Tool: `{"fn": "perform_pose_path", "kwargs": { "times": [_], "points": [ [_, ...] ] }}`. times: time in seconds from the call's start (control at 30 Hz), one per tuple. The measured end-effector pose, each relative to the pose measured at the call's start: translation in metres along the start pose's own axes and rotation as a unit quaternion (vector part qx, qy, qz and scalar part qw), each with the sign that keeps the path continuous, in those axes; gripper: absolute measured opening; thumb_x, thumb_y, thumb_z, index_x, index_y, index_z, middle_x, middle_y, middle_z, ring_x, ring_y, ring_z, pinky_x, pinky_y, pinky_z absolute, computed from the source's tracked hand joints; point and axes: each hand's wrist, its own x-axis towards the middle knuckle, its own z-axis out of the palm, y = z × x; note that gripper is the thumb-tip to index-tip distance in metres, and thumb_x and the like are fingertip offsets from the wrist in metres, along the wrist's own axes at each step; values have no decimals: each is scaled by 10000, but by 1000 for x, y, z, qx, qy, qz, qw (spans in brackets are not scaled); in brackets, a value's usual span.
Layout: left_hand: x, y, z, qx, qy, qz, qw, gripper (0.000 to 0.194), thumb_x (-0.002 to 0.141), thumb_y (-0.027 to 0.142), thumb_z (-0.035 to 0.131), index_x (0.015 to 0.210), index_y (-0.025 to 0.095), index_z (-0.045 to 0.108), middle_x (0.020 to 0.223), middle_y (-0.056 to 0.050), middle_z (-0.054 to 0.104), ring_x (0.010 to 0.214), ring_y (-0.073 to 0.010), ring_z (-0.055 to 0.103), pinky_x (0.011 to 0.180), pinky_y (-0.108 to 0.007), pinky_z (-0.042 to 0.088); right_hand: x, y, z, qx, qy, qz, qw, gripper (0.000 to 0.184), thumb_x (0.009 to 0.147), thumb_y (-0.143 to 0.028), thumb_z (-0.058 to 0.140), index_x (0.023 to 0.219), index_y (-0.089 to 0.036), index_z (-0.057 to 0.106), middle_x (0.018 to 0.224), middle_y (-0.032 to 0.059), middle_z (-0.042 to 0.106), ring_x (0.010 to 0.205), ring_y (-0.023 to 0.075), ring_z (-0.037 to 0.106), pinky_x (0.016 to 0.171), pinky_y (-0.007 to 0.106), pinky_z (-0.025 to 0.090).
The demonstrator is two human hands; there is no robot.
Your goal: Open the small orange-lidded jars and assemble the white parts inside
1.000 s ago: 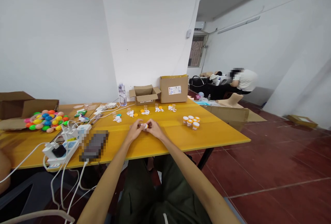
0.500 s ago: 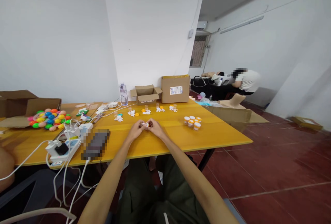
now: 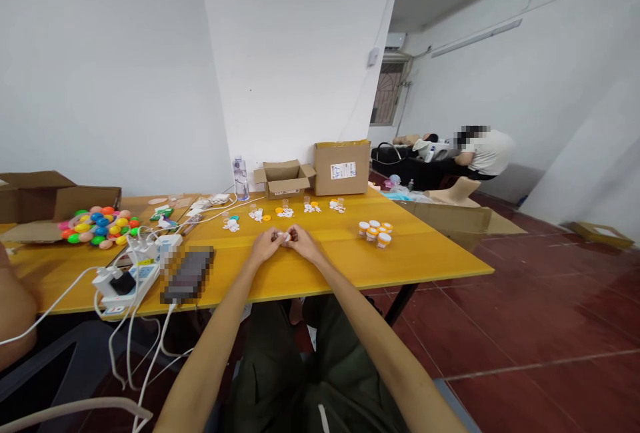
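Observation:
Between my two hands, low over the wooden table (image 3: 330, 266), is a small lidded pill bottle (image 3: 285, 237), mostly covered by fingers. My left hand (image 3: 265, 244) has its fingers closed around the bottle's left side. From the other side, my right hand (image 3: 303, 244) pinches it. Just beyond the hands runs a row of small white pieces (image 3: 257, 216), in several little piles with clear empty bottles (image 3: 307, 200) beside them. An orange lid (image 3: 267, 218) and a teal lid (image 3: 234, 218) lie among these. To the right stands a cluster of similar bottles (image 3: 383, 240) with white-and-orange lids.
Left of my arm lie a phone (image 3: 190, 276) and a power strip (image 3: 133, 293) with white cables. Colourful balls (image 3: 103, 225) sit farther left. An open carton (image 3: 286, 186), a closed carton (image 3: 342, 170) and a water bottle (image 3: 241, 180) line the wall. A person (image 3: 485, 153) sits far right.
The view has shifted slightly, moving the scene a little to the right. My fingers have shifted a little around the pill bottle, which stays between both hands.

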Motion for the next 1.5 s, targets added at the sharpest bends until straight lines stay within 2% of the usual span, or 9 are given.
{"fn": "perform_pose_path", "kwargs": {
  "times": [0.27, 0.43, 0.6, 0.77, 1.1, 1.3, 1.37, 1.5],
  "points": [
    [-1, -2, -1, -31, -14, 14, 999, 379, 805, 482, 654, 1089, 232, 679, 732, 9, 694, 746, -213, 650, 756, -329, 490, 3, 4, 3, -6, -3, 0, 1000, 287, 660, -344, 775, 851, -247, 584, 799, -42, 658, 747, 172, 606, 728, 311, 486],
    [-1, 1, -1, -32, -21, 24, 999, 294, 819, 460, 625, 996, 237, 698, 788, -9, 720, 782, -219, 656, 772, -333, 500, 2, 2, 2, -6, 0, -12, 1000, 263, 669, -335, 772, 861, -251, 613, 831, -30, 680, 770, 182, 624, 744, 322, 501],
    [-1, -1, 0, -32, -25, 10, 999, 341, 817, 538, 621, 887, 211, 690, 711, 2, 677, 724, -207, 627, 724, -319, 498, 3, 3, 0, -27, -4, -16, 1000, 251, 662, -320, 761, 858, -251, 620, 807, -38, 672, 752, 178, 617, 723, 314, 494],
    [-2, 1, -1, -44, -28, 17, 999, 334, 814, 545, 630, 819, 214, 678, 681, 1, 654, 714, -205, 621, 708, -315, 493, 2, 2, 0, -31, 2, -16, 999, 235, 663, -300, 758, 841, -258, 611, 812, -33, 683, 760, 187, 625, 729, 320, 498],
    [-2, 4, -2, -79, -31, 25, 996, 289, 800, 428, 651, 992, 216, 691, 758, 3, 689, 738, -194, 637, 741, -314, 504, -2, -10, -1, -40, 3, -12, 999, 221, 663, -298, 754, 820, -260, 603, 790, -35, 673, 739, 192, 608, 706, 315, 469],
    [-3, 11, -4, -70, -27, 16, 997, 319, 825, 517, 618, 781, 204, 662, 707, -12, 670, 719, -203, 626, 738, -325, 501, -4, -17, -1, -62, 5, -18, 998, 186, 683, -278, 742, 826, -252, 626, 783, -28, 680, 733, 188, 615, 701, 310, 472],
    [-3, 12, -5, -76, -22, 17, 997, 337, 826, 532, 613, 764, 203, 654, 727, -17, 679, 737, -207, 632, 752, -330, 503, -4, -18, -1, -71, 7, -24, 997, 182, 688, -267, 734, 840, -250, 634, 802, -27, 689, 744, 185, 618, 712, 307, 479],
    [-4, 13, -5, -91, -17, 23, 995, 331, 801, 508, 651, 930, 206, 689, 793, -10, 699, 775, -207, 641, 779, -332, 508, -5, -18, -2, -98, 17, -20, 995, 178, 692, -249, 719, 847, -246, 633, 814, -27, 695, 750, 181, 622, 719, 300, 490]
  ]
}}
